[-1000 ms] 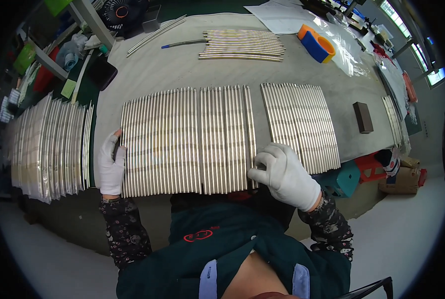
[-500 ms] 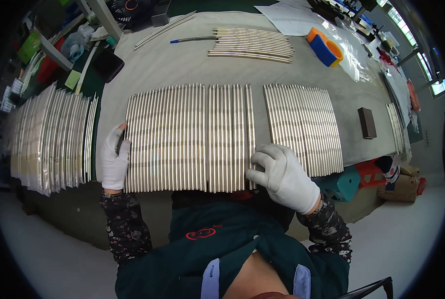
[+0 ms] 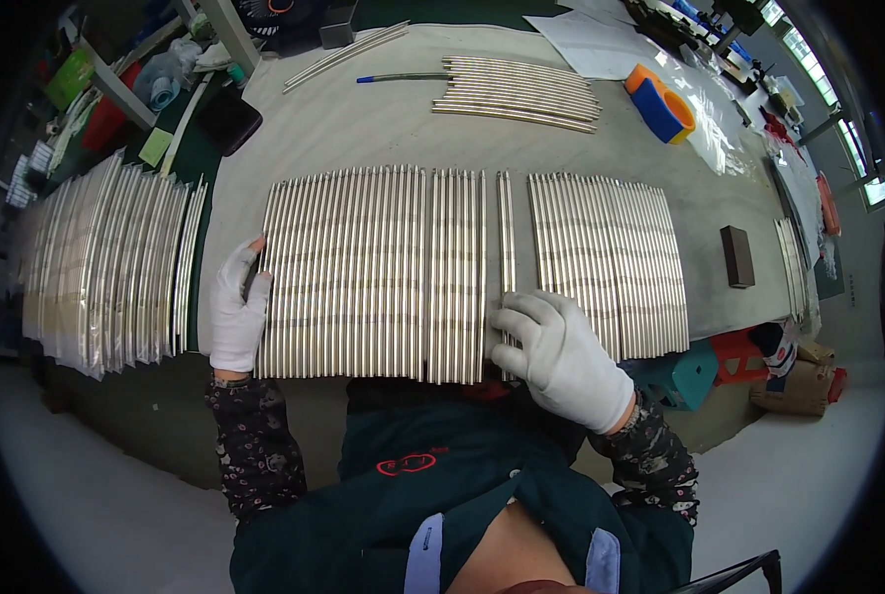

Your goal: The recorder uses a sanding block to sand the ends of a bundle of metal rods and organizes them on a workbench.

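Note:
Slim silvery metal rods lie side by side in front of me in a wide block (image 3: 343, 277), with a narrower group (image 3: 456, 277) just right of it. At the block's left edge, my left hand (image 3: 237, 317) in a white fingertip-less glove rests with thumb and fingers apart, touching the outermost rod. A narrow strip of rods (image 3: 507, 238) stands apart from the group. My right hand (image 3: 566, 356), in a white glove, has curled fingers on the strip's lower part; its lower end is partly hidden. Beyond it lies another block of rods (image 3: 611, 267).
Plastic-wrapped rods (image 3: 105, 267) are stacked at the left. At the back lie more rods (image 3: 521, 94), a pen (image 3: 398, 77) and an orange-and-blue tape roll (image 3: 662, 106). A dark brown block (image 3: 736, 257) sits at the right. A teal stool (image 3: 685, 376) stands below the table edge.
The view has shifted slightly. A wider gap now separates the strip under my right hand from the group on its left, and the strip is nearer the right block. My left hand stays at the edge.

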Demonstrator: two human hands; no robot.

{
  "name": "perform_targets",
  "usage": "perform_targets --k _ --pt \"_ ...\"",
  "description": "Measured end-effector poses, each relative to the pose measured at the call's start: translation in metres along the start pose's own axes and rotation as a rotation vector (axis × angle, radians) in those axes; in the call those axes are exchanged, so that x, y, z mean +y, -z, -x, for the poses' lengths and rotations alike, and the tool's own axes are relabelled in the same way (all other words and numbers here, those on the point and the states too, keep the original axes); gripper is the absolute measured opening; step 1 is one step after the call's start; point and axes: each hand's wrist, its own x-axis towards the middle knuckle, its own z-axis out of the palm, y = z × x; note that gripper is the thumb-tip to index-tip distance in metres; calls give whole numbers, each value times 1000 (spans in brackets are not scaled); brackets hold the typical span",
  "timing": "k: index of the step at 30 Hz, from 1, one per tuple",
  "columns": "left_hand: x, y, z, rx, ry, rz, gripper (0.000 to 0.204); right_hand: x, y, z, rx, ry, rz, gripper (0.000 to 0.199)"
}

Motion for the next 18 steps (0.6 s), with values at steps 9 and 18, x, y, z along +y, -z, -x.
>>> perform_targets --k 9,18 --pt "1 -2 1 43 -16 -11 41 -5 -3 -9 -69 36 72 19" --pt "6 -1 0 36 19 27 40 -8 -1 -19 -49 50 27 22"
